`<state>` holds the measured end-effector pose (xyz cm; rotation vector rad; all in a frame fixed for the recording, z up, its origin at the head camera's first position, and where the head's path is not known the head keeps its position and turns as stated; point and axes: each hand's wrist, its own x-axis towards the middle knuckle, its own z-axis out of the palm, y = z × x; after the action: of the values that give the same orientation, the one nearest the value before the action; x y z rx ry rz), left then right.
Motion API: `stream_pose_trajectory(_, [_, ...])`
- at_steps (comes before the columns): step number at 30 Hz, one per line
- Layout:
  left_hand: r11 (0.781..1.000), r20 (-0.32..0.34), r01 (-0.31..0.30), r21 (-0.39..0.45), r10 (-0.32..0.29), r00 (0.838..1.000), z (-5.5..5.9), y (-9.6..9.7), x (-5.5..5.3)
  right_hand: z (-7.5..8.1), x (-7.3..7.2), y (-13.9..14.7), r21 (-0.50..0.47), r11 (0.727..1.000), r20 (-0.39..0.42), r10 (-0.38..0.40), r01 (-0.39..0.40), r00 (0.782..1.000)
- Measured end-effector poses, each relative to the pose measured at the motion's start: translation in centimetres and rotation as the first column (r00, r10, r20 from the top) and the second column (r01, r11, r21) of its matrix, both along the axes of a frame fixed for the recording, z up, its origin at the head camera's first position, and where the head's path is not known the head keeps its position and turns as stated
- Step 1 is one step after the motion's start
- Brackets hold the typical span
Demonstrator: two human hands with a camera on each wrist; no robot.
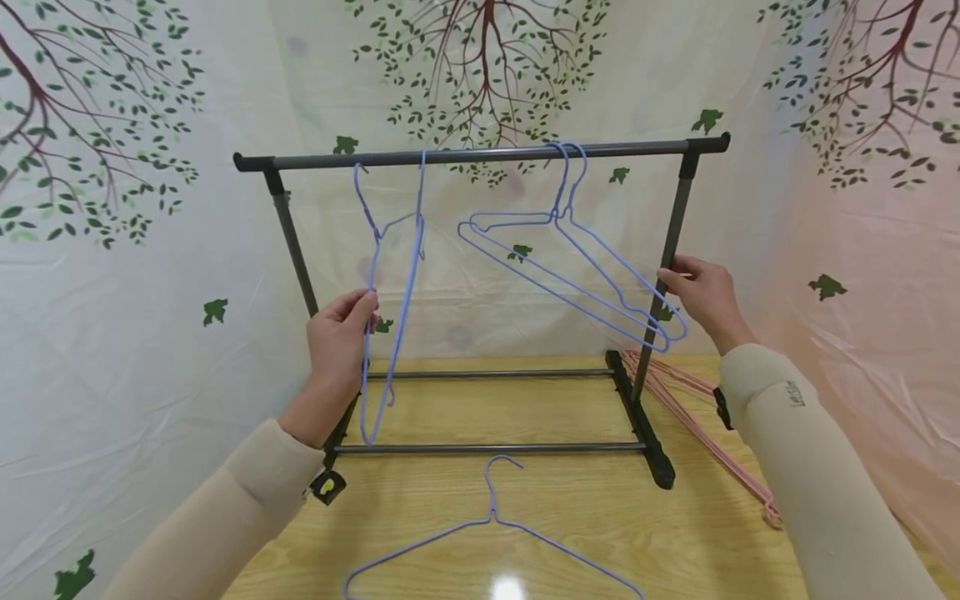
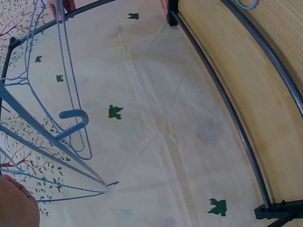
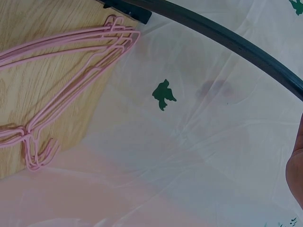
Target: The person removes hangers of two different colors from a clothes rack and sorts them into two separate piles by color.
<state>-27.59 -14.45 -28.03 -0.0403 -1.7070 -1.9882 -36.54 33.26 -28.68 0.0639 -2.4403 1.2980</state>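
In the head view a black clothes rack [image 1: 487,156] stands on the table, with blue wire hangers on both halves of its top bar. My left hand [image 1: 333,354] pinches the side of the leftmost blue hanger [image 1: 372,271], whose hook is up at the bar. Just right of it another blue hanger [image 1: 408,292] hangs nearly edge-on. Two more blue hangers [image 1: 562,187] hang together at the right, slanting toward the post. With thumb and fingers, my right hand [image 1: 707,298] holds the rack's right post [image 1: 677,217]. Only an edge of that hand [image 3: 296,165] shows in the right wrist view.
A single blue hanger [image 1: 492,500] lies on the wooden table [image 1: 420,492] in front of the rack. Several pink hangers [image 1: 712,442] lie in a bundle beyond the rack's right foot [image 1: 660,467]. Behind everything hangs a pale sheet [image 1: 480,300] printed with trees and leaves.
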Motion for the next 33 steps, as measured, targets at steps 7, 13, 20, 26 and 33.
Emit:
stream_pose_trajectory(7, [1.000, 0.049, 0.023, -0.012, -0.022, 0.999, -1.8, -1.2, 0.2, 0.1, 0.0, -0.1, -0.008, 1.000, -0.010, 0.001, -0.001, 1.000])
stream_pose_trajectory(13, [0.996, 0.107, -0.006, -0.083, 0.015, 0.994, -3.7, -2.5, 0.3, 0.0, 0.0, -0.1, 0.003, 1.000, -0.007, 0.000, 0.000, 1.000])
stream_pose_trajectory(20, [0.978, 0.143, -0.036, -0.208, 0.067, 0.987, -6.0, -4.6, 0.5, -0.1, -0.2, -0.3, -0.021, 1.000, 0.000, 0.002, -0.002, 1.000])
stream_pose_trajectory(26, [0.947, 0.171, -0.054, -0.315, 0.112, 0.979, -7.0, -6.2, 0.8, 0.1, 0.0, -0.4, -0.019, 1.000, 0.001, -0.001, 0.001, 1.000])
stream_pose_trajectory(33, [0.854, 0.237, 0.003, -0.520, 0.141, 0.961, -7.7, -8.0, 1.4, 0.0, 0.1, -0.3, -0.006, 1.000, -0.004, -0.007, 0.007, 1.000])
